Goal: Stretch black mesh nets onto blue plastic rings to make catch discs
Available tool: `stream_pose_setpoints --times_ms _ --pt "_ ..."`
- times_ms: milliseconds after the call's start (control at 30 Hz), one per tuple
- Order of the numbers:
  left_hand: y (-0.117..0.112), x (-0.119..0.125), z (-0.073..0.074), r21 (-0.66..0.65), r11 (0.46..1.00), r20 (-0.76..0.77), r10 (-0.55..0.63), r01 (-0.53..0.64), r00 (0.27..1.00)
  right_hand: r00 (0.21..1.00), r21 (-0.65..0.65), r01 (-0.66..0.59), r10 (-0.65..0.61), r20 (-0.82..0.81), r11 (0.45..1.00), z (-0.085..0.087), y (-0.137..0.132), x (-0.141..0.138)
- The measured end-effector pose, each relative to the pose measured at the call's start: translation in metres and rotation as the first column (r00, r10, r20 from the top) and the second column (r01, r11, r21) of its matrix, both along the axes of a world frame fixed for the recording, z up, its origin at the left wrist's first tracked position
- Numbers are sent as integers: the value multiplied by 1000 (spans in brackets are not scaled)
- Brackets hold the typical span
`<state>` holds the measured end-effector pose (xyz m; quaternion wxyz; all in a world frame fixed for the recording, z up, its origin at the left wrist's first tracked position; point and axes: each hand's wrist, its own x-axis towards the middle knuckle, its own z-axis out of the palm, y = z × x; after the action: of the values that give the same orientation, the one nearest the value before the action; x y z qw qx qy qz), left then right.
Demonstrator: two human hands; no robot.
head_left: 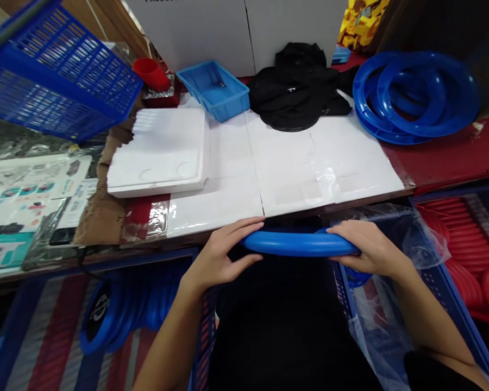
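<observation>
A blue plastic ring (301,244) is held level in front of my body, just off the table's front edge. It shows edge-on, so I cannot tell whether its middle is open or filled. My left hand (224,252) grips its left end, fingers along the top and thumb underneath. Closed around the right end is my right hand (369,247), which hides that tip. More blue rings (411,127) lie loosely stacked on the right of the table.
On the white-covered table (285,168) are a white foam block (158,152), a blue tray (224,100) and black cloth (297,95). A blue basket (61,70) stands at left. Below are crates with blue discs (101,309), clear plastic film (383,326) and red ringed pieces (464,233).
</observation>
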<state>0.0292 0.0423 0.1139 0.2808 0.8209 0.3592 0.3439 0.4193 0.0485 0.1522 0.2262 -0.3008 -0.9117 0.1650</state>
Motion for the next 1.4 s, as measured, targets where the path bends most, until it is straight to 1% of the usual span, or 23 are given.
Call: stream_pose_setpoints --times_ms 133,233,300,467,600,700,833,967,1100,1200,1267,1333,1400 --pt "-4 32 32 199 976 -113 -70 92 991 999 34 -23 21 36 999 4 0 -19" --pt "-4 51 44 249 962 -161 -73 112 984 999 82 -38 38 12 996 8 1 -29" --pt "-4 55 47 244 964 -154 -66 102 986 999 84 -34 34 10 996 9 0 -33" --pt "-9 52 49 147 981 -130 -104 123 986 999 86 -51 49 18 995 10 -3 -39" --pt "-14 53 53 137 982 -156 -106 128 982 999 62 -53 53 14 997 9 -5 -41" --pt "-15 55 55 131 984 -130 -105 122 986 998 38 -62 62 -4 997 8 -7 -41" --pt "-18 58 51 104 992 -36 -62 65 997 998 30 -56 57 -30 998 9 -10 -43" --pt "-24 61 42 122 992 47 18 -23 999 998 45 13 -10 -61 999 9 -17 -50" --pt "-27 61 35 132 989 87 50 -61 995 996 58 53 -48 -75 997 9 -21 -58" --pt "-22 56 32 74 996 108 34 -43 994 997 61 73 -70 -38 995 13 -19 -63" --pt "-17 49 28 43 999 120 -3 -2 993 997 63 80 -79 -15 995 17 -17 -62" --pt "-11 39 21 24 999 154 -43 40 987 997 45 74 -74 -4 996 21 -14 -53" --pt "-7 26 8 2 998 249 -58 59 967 998 -8 67 -67 -2 998 23 -11 -40"
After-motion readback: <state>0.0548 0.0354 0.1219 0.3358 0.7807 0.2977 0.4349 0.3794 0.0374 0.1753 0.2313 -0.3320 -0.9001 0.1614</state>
